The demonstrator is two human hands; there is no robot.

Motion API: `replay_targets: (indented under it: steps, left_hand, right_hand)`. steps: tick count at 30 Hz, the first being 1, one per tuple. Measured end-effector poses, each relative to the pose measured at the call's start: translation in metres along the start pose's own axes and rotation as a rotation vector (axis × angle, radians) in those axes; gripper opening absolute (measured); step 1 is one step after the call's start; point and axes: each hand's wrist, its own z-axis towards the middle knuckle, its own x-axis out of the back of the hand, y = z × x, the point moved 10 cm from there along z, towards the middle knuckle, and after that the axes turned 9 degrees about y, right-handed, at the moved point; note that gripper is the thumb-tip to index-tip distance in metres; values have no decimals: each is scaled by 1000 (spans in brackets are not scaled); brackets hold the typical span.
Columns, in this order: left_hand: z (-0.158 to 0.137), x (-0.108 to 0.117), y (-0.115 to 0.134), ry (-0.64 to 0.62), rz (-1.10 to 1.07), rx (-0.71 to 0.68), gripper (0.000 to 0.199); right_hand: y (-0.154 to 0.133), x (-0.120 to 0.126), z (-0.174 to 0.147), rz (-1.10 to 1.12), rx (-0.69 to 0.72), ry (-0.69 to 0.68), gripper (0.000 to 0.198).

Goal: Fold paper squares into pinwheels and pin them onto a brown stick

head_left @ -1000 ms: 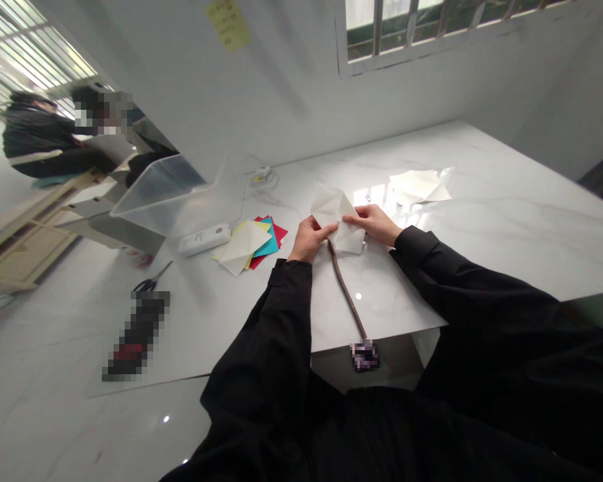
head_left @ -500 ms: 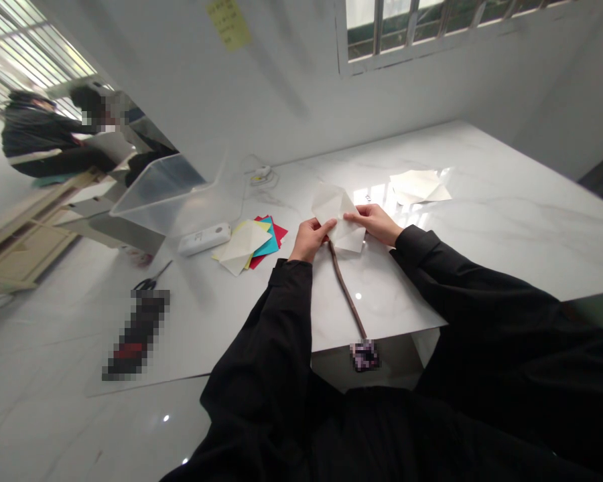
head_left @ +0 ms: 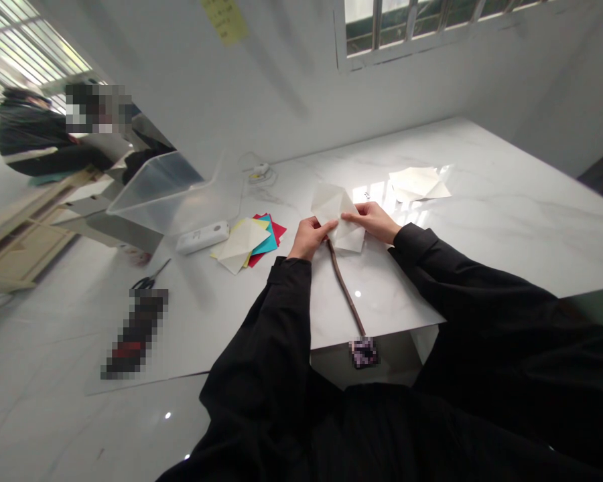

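A creased sheet of cream paper (head_left: 334, 199) is held up over the white marbled table, between my two hands. My left hand (head_left: 310, 237) pinches its lower left side, thumb on top. From the right, my right hand (head_left: 374, 219) grips the paper with thumb and fingertips close to the left thumb. Below the paper a thin brown stick (head_left: 346, 291) runs towards the table's front edge. Its upper end is hidden by my left hand and the paper, so I cannot tell whether I hold it. A blurred-out dark purple patch lies at its lower end.
Left of my hands lie coloured paper sheets (head_left: 269, 234) with a cream one on top. Beside them are a white oblong device (head_left: 204, 237), a clear plastic bin (head_left: 155, 201) and black-handled scissors (head_left: 145, 284). More cream paper (head_left: 417, 184) lies at right. Two people sit at far left.
The whole view has shifted very slightly. My hands keep the same hold on the cream paper, and nothing else has visibly moved.
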Motion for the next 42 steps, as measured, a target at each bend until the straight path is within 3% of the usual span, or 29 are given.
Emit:
replay_targets:
  steps: [15,23,28,35,42]
  left_hand:
    - [-5,-7,13,-22,75,-73,55]
    - [1,-1,8,19,60,-27,55]
    - [-6,-10,7,-64,50,14,55]
    - [-11,-13,17,-97,93,-71,55]
    - [-7,-9,15,-66,58,-66,58]
  right_hand:
    - [-4,3,-3,-63,-28,37,28]
    - [1,7,-1,-36,-55,79,34]
    - [2,8,0,43,-38,94,37]
    - [4,6,1,61,-45,76,36]
    - [3,6,1,40,-41,69,40]
